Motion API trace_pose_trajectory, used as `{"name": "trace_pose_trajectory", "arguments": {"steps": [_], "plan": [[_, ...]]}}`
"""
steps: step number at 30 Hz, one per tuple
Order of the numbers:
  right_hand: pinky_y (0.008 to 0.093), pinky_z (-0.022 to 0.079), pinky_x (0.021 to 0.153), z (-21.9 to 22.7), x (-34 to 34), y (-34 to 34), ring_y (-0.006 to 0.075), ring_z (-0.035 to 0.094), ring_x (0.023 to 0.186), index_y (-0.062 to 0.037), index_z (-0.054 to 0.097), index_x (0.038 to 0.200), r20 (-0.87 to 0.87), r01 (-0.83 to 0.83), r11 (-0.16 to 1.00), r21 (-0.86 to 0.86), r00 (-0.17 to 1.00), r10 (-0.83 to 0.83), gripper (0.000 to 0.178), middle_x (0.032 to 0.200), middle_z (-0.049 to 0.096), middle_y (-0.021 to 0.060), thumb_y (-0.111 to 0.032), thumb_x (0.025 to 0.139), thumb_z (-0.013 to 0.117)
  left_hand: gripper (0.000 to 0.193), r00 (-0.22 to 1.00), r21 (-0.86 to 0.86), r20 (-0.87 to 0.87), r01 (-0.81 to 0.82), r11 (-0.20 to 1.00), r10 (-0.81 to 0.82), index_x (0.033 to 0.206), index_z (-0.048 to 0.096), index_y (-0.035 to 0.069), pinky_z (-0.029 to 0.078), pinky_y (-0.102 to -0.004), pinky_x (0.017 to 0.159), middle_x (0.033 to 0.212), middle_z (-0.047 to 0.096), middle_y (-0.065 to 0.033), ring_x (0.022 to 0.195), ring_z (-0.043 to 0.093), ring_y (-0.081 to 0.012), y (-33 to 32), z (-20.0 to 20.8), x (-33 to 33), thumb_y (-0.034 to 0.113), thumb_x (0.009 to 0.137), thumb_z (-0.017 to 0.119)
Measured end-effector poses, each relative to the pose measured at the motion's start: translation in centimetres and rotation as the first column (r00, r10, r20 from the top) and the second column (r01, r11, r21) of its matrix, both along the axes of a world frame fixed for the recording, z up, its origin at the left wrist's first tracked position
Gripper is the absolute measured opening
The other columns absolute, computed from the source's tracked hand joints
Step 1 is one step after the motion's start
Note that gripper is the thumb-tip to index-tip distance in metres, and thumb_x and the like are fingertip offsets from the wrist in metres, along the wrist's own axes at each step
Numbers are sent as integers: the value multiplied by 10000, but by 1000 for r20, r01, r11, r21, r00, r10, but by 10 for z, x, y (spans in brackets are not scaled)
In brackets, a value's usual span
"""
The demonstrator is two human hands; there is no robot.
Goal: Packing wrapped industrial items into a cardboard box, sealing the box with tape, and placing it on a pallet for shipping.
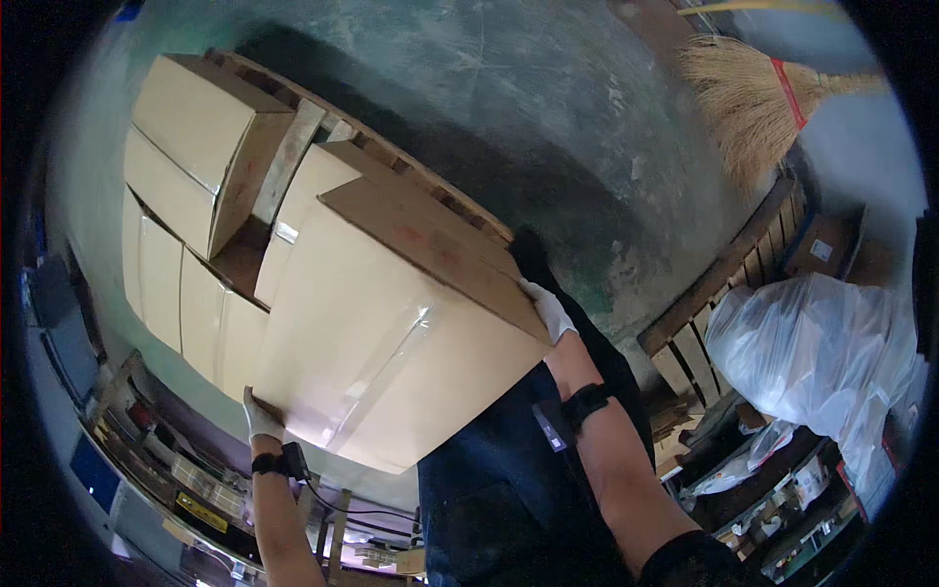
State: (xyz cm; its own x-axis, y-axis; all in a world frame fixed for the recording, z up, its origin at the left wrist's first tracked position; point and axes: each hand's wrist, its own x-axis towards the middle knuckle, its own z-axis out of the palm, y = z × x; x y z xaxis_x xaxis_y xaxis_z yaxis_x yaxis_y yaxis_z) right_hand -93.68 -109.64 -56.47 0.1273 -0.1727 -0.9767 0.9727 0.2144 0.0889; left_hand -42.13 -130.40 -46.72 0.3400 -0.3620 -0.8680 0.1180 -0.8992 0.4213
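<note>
A large brown cardboard box (pixel 333 313) fills the middle of the head view, tilted, with a strip of clear tape on its broad face. My left hand (pixel 262 416), in a white glove, grips its lower left edge. On the opposite side, my right hand (pixel 551 311), also gloved in white, is closed on the box's right edge. The fingertips of both hands are partly hidden by the box. Beyond it, several more taped cartons (pixel 181 132) sit on a wooden pallet (pixel 372 149), with a gap between them.
A straw broom (pixel 743 103) with a red band is at the upper right. Below it lie another wooden pallet (pixel 719 318), a small carton (pixel 824 245) and a clear plastic bag (pixel 817 342). Cluttered shelving (pixel 186 499) stands at lower left. Greenish concrete floor (pixel 548 98) extends past the pallet.
</note>
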Motion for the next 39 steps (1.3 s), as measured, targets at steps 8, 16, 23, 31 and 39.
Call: {"name": "trace_pose_trajectory", "arguments": {"steps": [8,16,23,31,39], "plan": [[375,512,789,27,-16,-19,230,641,883,-43,612,1118,-152,-190,981,48,969,196,304,1037,661,105,-271,933,533,790,933,-97,-341,-157,983,115,1356,435,32,346,-447,1056,1366,485,-124,1231,464,-284,3,18,1,672,894,389],[326,383,1001,120,-28,-116,191,545,1103,-17,625,1164,-821,-691,542,477,-131,555,289,1215,609,76,-154,916,565,688,790,-241,-336,-599,764,513,1435,261,56,368,-465,1033,1449,356,-219,1240,451,-354,192,-17,20,566,974,250],[361,398,1024,163,167,-184,283,527,1200,-72,617,1200,-403,-431,21,902,-857,-321,344,1267,575,162,-241,899,617,606,255,325,-293,-880,347,922,1325,406,43,372,-459,1024,1361,446,-176,1204,473,-330,347,-57,-95,515,946,425],[434,379,1044,149,305,-171,399,416,1273,-13,469,1331,-227,-288,0,958,-755,-616,697,1387,426,232,-440,813,656,474,16,322,-555,-918,232,831,1292,463,60,480,-426,911,1250,564,-159,1073,590,-284,310,-54,-106,406,972,411],[423,359,1063,156,301,-170,392,404,1291,-28,475,1336,-274,-297,-53,954,-780,-563,686,1419,392,234,-439,813,646,385,291,391,-435,-792,470,852,1203,532,38,497,-421,798,1091,638,-163,904,640,-292,305,-73,-103,314,953,435]]}}
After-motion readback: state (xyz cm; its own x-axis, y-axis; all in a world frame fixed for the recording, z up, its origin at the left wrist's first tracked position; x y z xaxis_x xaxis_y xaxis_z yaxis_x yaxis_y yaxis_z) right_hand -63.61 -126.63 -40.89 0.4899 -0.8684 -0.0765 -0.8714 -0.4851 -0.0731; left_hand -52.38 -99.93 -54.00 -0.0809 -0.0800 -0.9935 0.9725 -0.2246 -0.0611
